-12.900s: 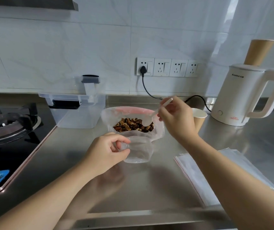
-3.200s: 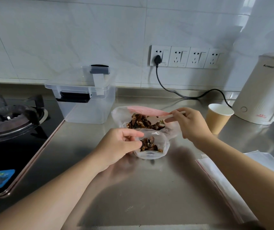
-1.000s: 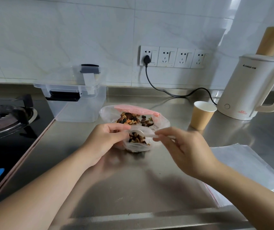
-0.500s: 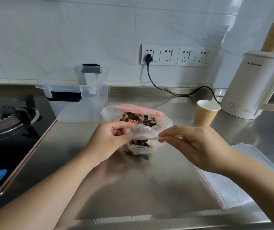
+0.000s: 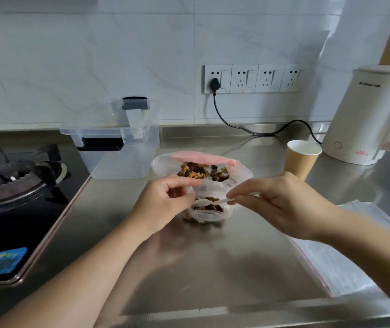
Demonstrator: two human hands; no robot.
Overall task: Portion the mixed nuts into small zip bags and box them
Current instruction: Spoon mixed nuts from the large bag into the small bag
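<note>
Head view: right hand is pinching plastic spoon, now tipping nuts into small zip bag w/ mouth pinched open by left hand; bag nearly full, sealing probably next.

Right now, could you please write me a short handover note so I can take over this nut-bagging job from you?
Left hand: pinches the small zip bag open by its rim on the counter.
Right hand: holds the white plastic spoon, bowl over the bag's mouth.
Big bag of mixed nuts stands open just behind. Clear box sits behind left, no bags visible in it. Spare zip bags lie at right.
Done: this bag is partly filled.
Left: top up, seal, box, repeat.
</note>
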